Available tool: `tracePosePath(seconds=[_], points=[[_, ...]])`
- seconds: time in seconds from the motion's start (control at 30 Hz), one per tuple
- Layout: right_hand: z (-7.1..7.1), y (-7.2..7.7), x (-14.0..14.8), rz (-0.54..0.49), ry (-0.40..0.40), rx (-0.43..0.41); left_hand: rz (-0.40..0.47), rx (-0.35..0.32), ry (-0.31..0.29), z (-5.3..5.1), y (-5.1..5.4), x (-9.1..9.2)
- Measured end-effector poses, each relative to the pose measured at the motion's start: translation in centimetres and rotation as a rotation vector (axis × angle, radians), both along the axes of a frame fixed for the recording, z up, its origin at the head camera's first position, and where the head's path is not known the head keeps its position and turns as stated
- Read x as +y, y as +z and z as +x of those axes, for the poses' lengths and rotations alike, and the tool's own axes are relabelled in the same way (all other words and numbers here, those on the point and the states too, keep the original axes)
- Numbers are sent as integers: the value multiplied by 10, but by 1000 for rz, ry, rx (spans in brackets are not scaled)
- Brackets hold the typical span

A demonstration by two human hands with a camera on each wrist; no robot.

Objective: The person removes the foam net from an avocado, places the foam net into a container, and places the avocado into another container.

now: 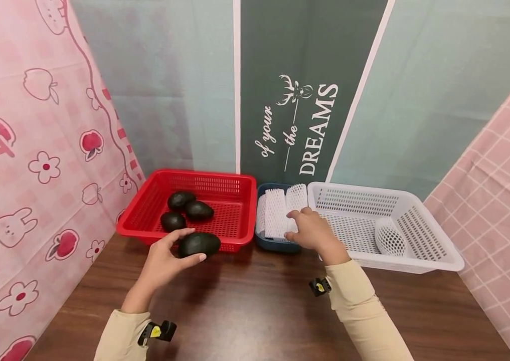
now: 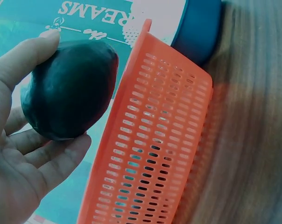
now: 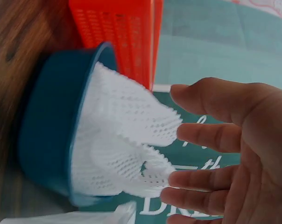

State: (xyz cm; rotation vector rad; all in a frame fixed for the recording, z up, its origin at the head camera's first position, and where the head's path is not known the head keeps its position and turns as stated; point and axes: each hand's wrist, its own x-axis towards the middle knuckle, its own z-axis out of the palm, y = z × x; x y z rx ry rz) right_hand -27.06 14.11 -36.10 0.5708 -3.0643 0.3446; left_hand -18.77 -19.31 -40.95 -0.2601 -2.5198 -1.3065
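Note:
My left hand (image 1: pixel 164 260) grips a dark green avocado (image 1: pixel 199 244) between thumb and fingers, just in front of the red basket (image 1: pixel 247 220). Three more avocados (image 1: pixel 199 210) lie at the left inside that basket. White foam net sleeves (image 1: pixel 275 213) stick up out of a small blue bin (image 1: pixel 277 244) in the middle. Over this bin reaches my right hand (image 1: pixel 311 229), thumb and fingers apart. In the right wrist view its fairly straight fingertips (image 3: pixel 185 132) are at the edges of the sleeves (image 3: pixel 127 107), and no sleeve is pinched.
A white basket (image 1: pixel 449 255) stands to the right of the blue bin, with one net-wrapped item (image 1: pixel 390 237) at its right side. The brown wooden table (image 1: pixel 255 311) extends in front. Printed cloths (image 1: pixel 169 90) hang behind and at both sides.

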Motion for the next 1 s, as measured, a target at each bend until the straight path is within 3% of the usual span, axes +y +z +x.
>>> tracePosePath(seconds=[0.23,0.47,0.77,1.0], points=[[4,5,-15,47,54,53,4,-9,52,-10,7,5],[6,9,-33,56,79,84,-17,-14,88,-23,8,9],[9,3,-58,48,156,55,-18,-15,92,-38,7,16],[14,1,-63,38,179,38,-76,53,58,-46,6,15]])
